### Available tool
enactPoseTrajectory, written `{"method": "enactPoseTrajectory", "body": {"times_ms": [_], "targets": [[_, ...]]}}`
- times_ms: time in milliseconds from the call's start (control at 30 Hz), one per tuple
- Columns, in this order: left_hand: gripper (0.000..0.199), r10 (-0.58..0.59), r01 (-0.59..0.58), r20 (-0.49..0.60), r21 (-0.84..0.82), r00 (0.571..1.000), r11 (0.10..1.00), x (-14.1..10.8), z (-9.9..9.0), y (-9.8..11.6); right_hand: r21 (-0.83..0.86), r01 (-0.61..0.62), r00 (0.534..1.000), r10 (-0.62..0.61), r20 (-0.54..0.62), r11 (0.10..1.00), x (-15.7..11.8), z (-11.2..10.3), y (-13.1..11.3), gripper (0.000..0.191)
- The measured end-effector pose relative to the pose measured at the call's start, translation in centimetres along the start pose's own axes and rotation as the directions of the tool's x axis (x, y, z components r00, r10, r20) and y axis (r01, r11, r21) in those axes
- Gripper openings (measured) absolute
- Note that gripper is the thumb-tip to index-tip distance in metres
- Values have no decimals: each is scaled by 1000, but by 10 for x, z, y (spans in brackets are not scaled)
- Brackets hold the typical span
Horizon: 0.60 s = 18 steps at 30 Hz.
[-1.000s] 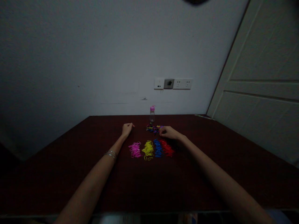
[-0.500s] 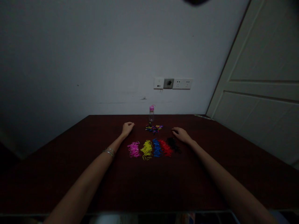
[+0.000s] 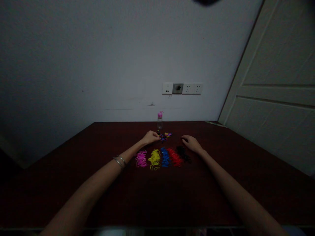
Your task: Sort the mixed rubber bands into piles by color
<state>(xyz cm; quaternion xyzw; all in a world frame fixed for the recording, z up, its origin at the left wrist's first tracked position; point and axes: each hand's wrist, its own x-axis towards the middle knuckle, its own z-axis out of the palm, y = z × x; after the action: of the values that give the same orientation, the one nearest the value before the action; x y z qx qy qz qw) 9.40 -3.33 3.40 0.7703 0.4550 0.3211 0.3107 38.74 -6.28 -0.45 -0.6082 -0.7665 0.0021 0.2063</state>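
Note:
My left hand [image 3: 150, 137] reaches to the left edge of a small mixed pile of coloured rubber bands [image 3: 166, 136]. Its fingertips are pinched together at the pile; what lies between them is too small to make out. My right hand [image 3: 192, 143] lies on the table right of that pile, fingers stretched out and holding nothing. Nearer to me is a row of sorted heaps: pink bands [image 3: 141, 158], yellow bands [image 3: 155, 157], blue bands [image 3: 165, 157], red bands [image 3: 175, 158] and black bands [image 3: 182, 153]. The black heap is just below my right hand.
A clear bottle with a pink cap [image 3: 159, 121] stands behind the mixed pile. The dark red table [image 3: 157, 200] meets a wall [image 3: 118, 65] with sockets [image 3: 192, 88] at the back. A pale door [image 3: 275, 78] is at the right.
My left hand has moved right, from bare table to the mixed pile's left edge, and its fingertips are now at the bands. My right hand has stayed in place.

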Motion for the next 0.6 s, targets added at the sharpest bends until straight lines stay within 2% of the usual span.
{"method": "enactPoseTrajectory", "body": {"times_ms": [67,167,467,600], "targets": [[20,8,-13,71,69,997,998,-2,10,7,4,-5,1000,5,0,1000,0,1,0,40],[17,-15,-2,113,145,993,989,-2,19,12,-4,-8,1000,8,-2,1000,0,3,0,40],[10,-56,41,59,232,997,972,2,22,5,-25,-14,1000,14,4,1000,-3,-1,-6,41],[10,-48,29,72,253,996,967,2,21,2,-40,-3,1000,3,3,999,-4,-4,-9,41]]}}
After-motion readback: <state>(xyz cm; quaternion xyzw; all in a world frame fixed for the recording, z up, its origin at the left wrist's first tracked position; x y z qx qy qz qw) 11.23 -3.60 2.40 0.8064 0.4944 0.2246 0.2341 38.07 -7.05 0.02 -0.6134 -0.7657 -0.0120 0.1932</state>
